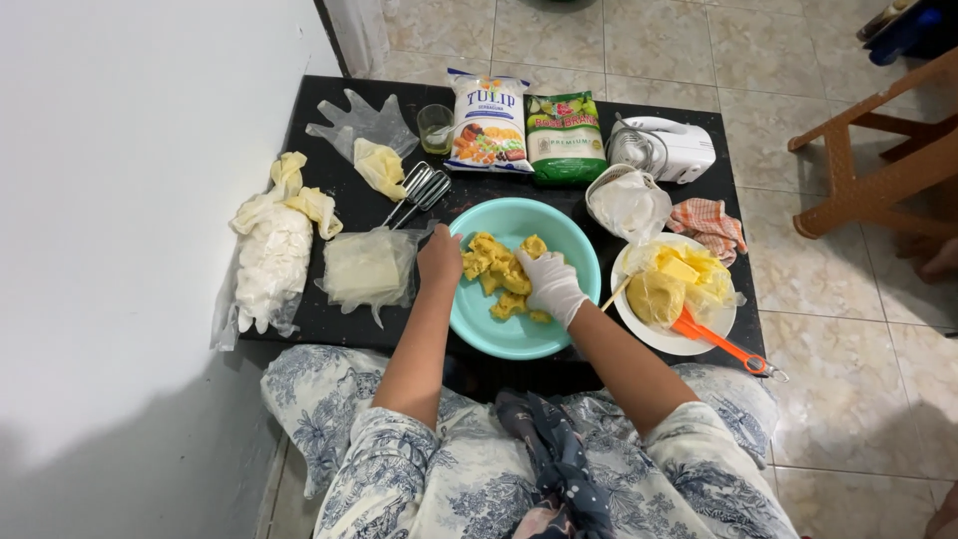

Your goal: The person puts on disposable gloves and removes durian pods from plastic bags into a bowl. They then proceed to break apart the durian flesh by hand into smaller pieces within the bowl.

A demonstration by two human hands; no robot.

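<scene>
My right hand [551,285], gloved, pressing down on yellow dough [502,274], fingers curled together over lumps. My left hand [439,258], bare, clamping teal bowl [574,250] rim, keeping it steady. Dough sitting mid-frame in bowl on black worktop [329,195]. Better kneading, I judge: folding loose pieces inward, holding bowl firm. White plate [689,339] with butter, orange tool lying right of bowl.

wooden chair [878,160] cut off at right edge, dough [499,274] partly hidden under hands
</scene>
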